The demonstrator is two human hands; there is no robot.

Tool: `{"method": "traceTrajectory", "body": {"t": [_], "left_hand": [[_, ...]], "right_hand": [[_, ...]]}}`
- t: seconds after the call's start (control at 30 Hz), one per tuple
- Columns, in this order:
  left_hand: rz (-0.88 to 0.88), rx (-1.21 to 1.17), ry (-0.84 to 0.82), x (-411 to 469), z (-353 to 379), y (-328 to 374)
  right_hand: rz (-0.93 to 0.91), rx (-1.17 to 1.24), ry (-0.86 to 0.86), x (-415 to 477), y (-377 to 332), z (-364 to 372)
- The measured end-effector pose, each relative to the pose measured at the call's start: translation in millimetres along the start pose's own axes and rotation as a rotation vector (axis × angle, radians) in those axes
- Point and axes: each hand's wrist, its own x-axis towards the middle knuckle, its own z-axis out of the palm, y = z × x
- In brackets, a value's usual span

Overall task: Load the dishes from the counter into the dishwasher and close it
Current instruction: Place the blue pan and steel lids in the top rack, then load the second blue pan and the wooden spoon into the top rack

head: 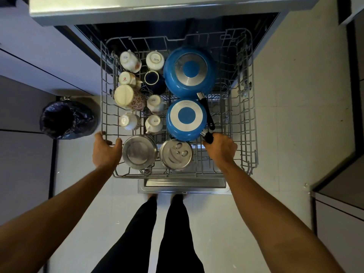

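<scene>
Nearest to the feet, the dishwasher door (183,186) lies folded down and open, so the closing step is not yet done. Just above it the wire rack (254,115) stands pulled out over the door.

The left hand (106,149) grasps the rack's front-left corner, w/ fingers and thumb curled round the rim wire. The right hand (221,149) lies at the front-right, over the end of a short black handle (207,137). Its fingers are hidden under the back of the hand, so I cannot tell if they hold the handle, the wire, or nothing.

Between the hands sit two steel bowls (139,151), upside down. Behind them are the small blue pan (186,119) and then the big blue pan (189,70), both bottom-up. On the left side are the cups and mugs (128,97), approx nine, turned over or tilted.

At the far end is the dark opening of the machine, w/ the counter (157,8) above it. Only the counter's front edge shows, so I cannot tell if dishes wait there.

In my judgement the loading is nearly complete. What is left is prob. to push the rack in and lift the door shut.
</scene>
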Motion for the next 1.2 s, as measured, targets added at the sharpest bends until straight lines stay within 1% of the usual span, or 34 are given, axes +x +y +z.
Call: {"method": "traceTrajectory", "body": {"t": [0.13, 0.2, 0.37, 0.47, 0.53, 0.63, 0.77, 0.83, 1.0, 1.1, 1.2], "left_hand": [[-0.006, -0.01, -0.019, 3, 0, -4], [-0.002, -0.016, -0.024, 4, 1, -7], [0.009, -0.048, -0.066, 6, -1, -9], [0.001, -0.071, -0.109, 8, -3, -9], [-0.005, -0.089, -0.146, 8, -7, -9], [-0.023, -0.12, -0.187, 8, -14, -7], [-0.046, -0.188, -0.244, 2, -28, -10], [-0.041, -0.212, -0.267, -1, -40, -16], [0.03, -0.284, -0.319, -4, -87, -45], [0.071, -0.319, -0.316, 6, -119, -72], [0.108, -0.365, -0.264, 27, -163, -110]], "right_hand": [[0.076, -0.027, -0.026, 2, -3, 8], [0.096, 0.001, -0.03, 0, -6, 9], [0.142, 0.185, 0.007, -8, -9, -6], [0.178, 0.346, 0.036, -18, -12, -21], [0.172, 0.406, 0.057, -28, -14, -28], [0.149, 0.409, 0.057, -43, -22, -37], [0.144, 0.419, -0.019, -67, -43, -43], [0.129, 0.413, -0.04, -82, -62, -43], [-0.012, 0.441, -0.042, -124, -136, -40], [-0.077, 0.446, -0.069, -147, -192, -30], [-0.147, 0.432, -0.084, -171, -263, -16]]}}
